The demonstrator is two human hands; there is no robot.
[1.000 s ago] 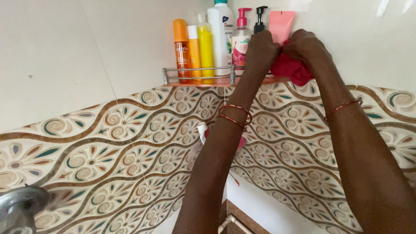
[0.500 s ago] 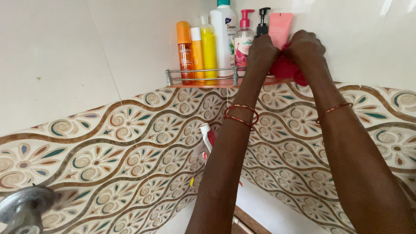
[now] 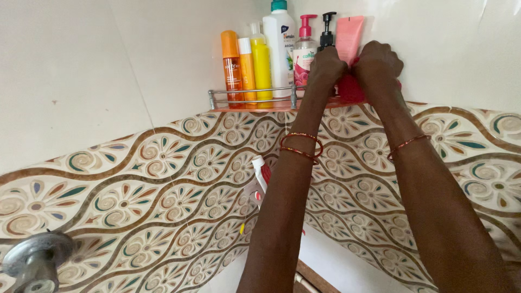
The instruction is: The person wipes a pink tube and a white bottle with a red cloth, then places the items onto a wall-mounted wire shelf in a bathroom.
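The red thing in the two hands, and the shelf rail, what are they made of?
The red thing looks like soft cloth or a scrubber: matte and bunched between the left hand and right hand; too hidden to be sure. The shelf rail looks like polished metal: thin, silvery and shiny. The wall tiles behind seem glazed ceramic, glossy with a printed pattern.

A corner shelf [image 3: 249, 107] with a metal rail sits high on the tiled wall, right at the left hand [image 3: 327, 66]. Standing on it, away to that hand's left, are an orange bottle [image 3: 232, 68], a yellow bottle [image 3: 261, 64] and a white bottle [image 3: 279, 46]. Just behind the hand stand a pink pump bottle [image 3: 304, 51], a black pump [image 3: 327, 32] and a pink tube [image 3: 349, 37]. A red cloth [image 3: 351, 89] lies under the right hand [image 3: 378, 65].
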